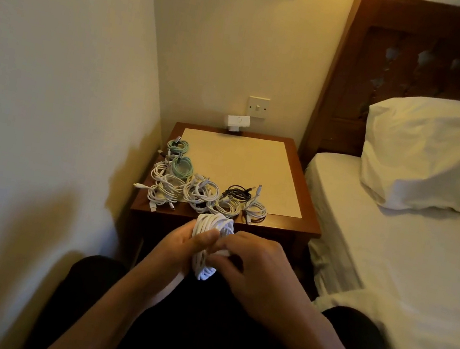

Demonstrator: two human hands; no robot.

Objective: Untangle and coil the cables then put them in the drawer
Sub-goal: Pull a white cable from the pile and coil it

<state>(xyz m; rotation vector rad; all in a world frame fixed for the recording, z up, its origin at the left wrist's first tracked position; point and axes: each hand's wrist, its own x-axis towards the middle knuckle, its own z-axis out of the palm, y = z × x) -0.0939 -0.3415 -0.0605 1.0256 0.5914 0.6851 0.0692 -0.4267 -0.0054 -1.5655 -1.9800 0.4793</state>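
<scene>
Gripping a white cable coil (215, 224) above the lap, the left hand (176, 246) curls round its loops while the right hand (255, 266) pinches its side. It looks light, soft, springy (apt to unwind), so is best clamped across all loops.

I have one view only, from the wide-angle camera on my head, facing forward and down. My left hand (177, 246) and right hand (255, 266) sit close beneath it, near the middle of the frame, with my forearms running in from the bottom edge. The worktop (242, 164) lies just beyond my hands, farther from the lens and seen from above. A wall (54, 82) fills the side left of my left hand and the bed (392, 258) the side right of my right hand
</scene>
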